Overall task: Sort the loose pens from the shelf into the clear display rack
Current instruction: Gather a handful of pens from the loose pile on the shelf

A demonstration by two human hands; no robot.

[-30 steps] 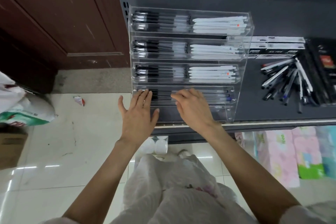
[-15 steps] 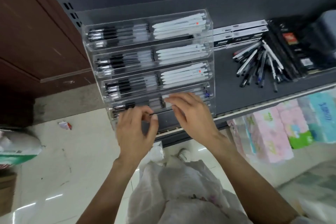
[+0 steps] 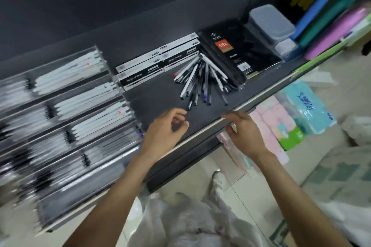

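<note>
Our left hand (image 3: pixel 163 129) hovers over the dark shelf (image 3: pixel 202 114) with its fingers loosely curled and thumb apart, holding nothing that we can see. Our right hand (image 3: pixel 244 133) is at the shelf's front edge, fingers bent and reaching toward the lip, and it too holds nothing. The loose pens (image 3: pixel 200 80) lie in a fanned heap on the shelf just beyond our left hand's fingertips, and beyond and to the left of our right hand; their tips point toward us, the nearest ones close to our left fingers but apart from them. The clear rack (image 3: pixel 66 110) stands to the left of our left hand, its near corner just beside our left wrist; its stepped tiers hold rows of white pens and dark pens, though that side is blurred and we cannot count them. Beyond the heap sit flat pen boxes (image 3: pixel 158 64), touching the pens' far ends. A black notebook pack (image 3: pixel 236 54) lies to the right of the heap, beyond our right hand, and further off stands a lidded plastic box (image 3: pixel 271 22) next to coloured folders (image 3: pixel 329 24). Below the shelf, to the right of our right hand, are tissue packs (image 3: pixel 297 114).
</note>
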